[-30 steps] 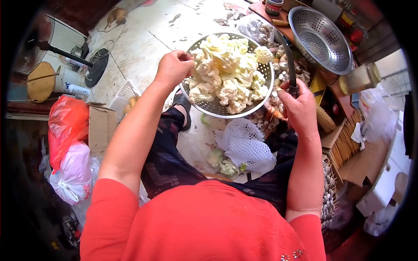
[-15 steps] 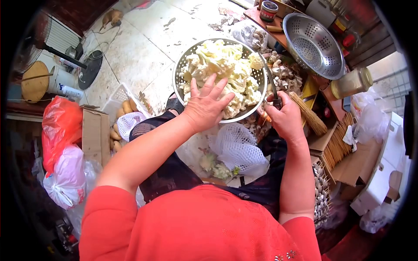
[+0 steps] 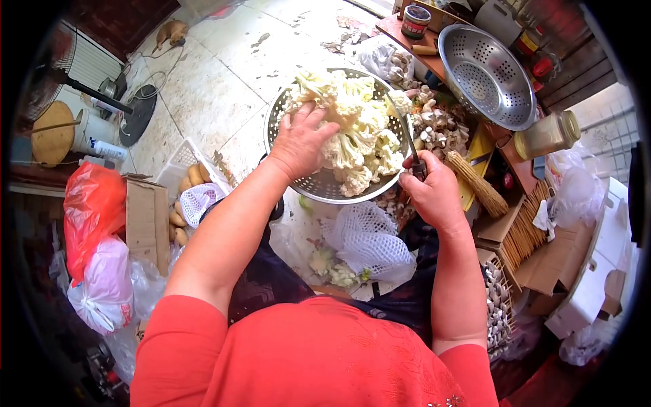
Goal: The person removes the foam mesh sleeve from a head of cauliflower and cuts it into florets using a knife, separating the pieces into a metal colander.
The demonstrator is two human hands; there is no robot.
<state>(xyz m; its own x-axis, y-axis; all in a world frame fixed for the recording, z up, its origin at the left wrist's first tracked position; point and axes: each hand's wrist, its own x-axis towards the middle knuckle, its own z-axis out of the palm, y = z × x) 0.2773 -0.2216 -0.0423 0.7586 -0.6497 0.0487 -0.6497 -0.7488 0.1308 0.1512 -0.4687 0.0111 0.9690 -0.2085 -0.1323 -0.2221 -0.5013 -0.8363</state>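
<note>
A steel colander (image 3: pixel 313 188) heaped with pale cauliflower pieces (image 3: pixel 366 139) is in front of me, above the floor between my knees. My left hand (image 3: pixel 305 146) is on the left side of the heap, its fingers bent around cauliflower; their tips are partly hidden among the florets. At the colander's right rim, my right hand (image 3: pixel 434 193) is closed on the dark handle of a knife (image 3: pixel 405 129). Its narrow blade points up and away, in front of the rim and the rightmost floret.
Garlic bulbs (image 3: pixel 441 129) and a corn-coloured brush-like bundle (image 3: pixel 478 184) lie to the right, below another colander (image 3: pixel 488 74). White netting (image 3: pixel 373 237) is under my work. Potatoes (image 3: pixel 196 175) are in a left basket; a dog (image 3: pixel 171 32) lies farther off.
My left hand has moved left and its fingers have curled in. Cauliflower has shifted upward, baring the colander's lower left. My right hand and the knife have moved slightly left.
</note>
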